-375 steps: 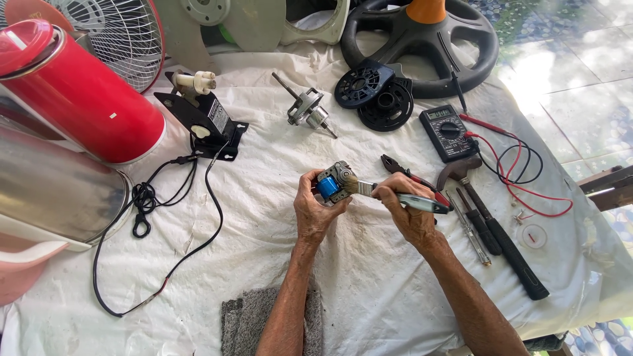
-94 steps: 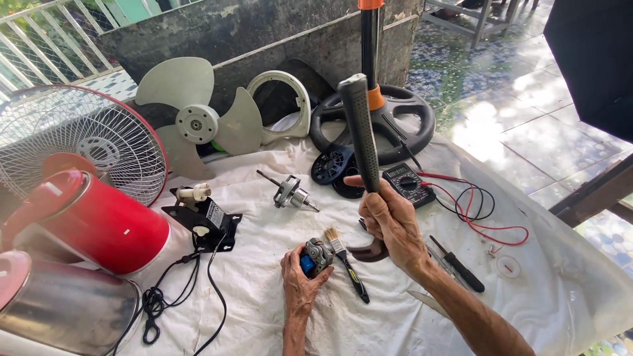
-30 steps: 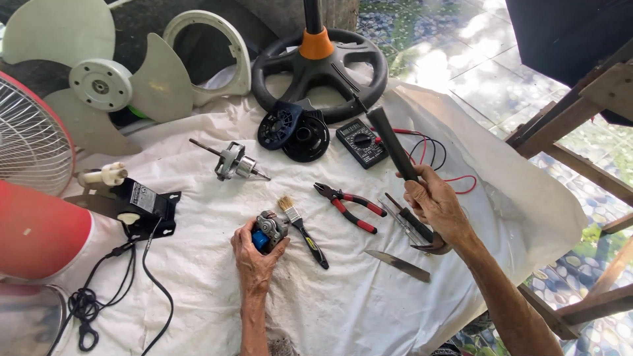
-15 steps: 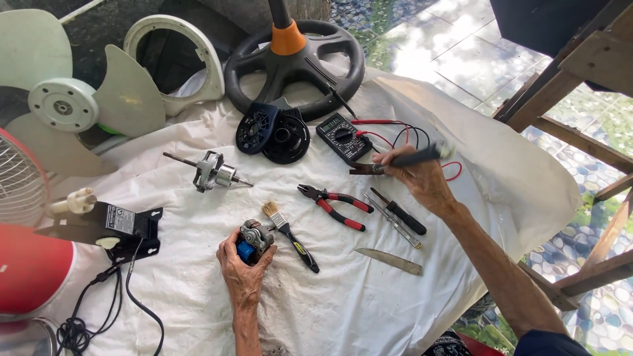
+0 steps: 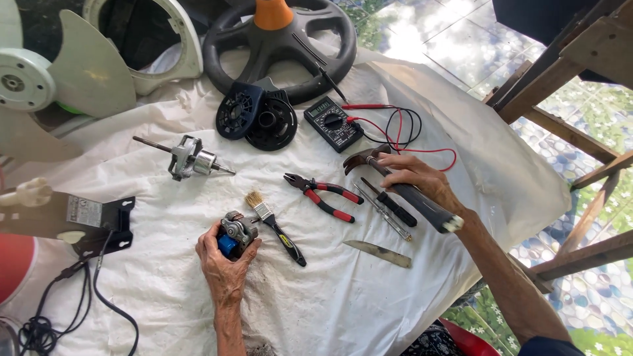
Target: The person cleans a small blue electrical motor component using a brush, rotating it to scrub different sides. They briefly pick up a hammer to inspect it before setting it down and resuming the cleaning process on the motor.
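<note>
My left hand (image 5: 223, 265) grips a small grey motor part with a blue piece (image 5: 233, 235), resting it on the white cloth (image 5: 330, 303). My right hand (image 5: 422, 181) holds a claw hammer (image 5: 399, 187) by its black handle, low over the cloth, its steel head pointing toward the multimeter (image 5: 333, 123). A small paintbrush (image 5: 273, 226) lies just right of the motor part. Red-handled pliers (image 5: 324, 196), two screwdrivers (image 5: 389, 206) and a bare knife blade (image 5: 378, 254) lie between my hands.
A rotor with shaft (image 5: 188, 159) lies at left of centre, black vented covers (image 5: 258, 118) behind it. The fan base (image 5: 280, 39), pale fan blade (image 5: 59, 72) and a black motor bracket with cord (image 5: 86, 221) sit around. A wooden frame (image 5: 567, 86) stands at right.
My right hand has come down from the multimeter area, and the hammer it holds now lies low beside the screwdrivers. The camera has moved closer. My left hand keeps the motor part still.
</note>
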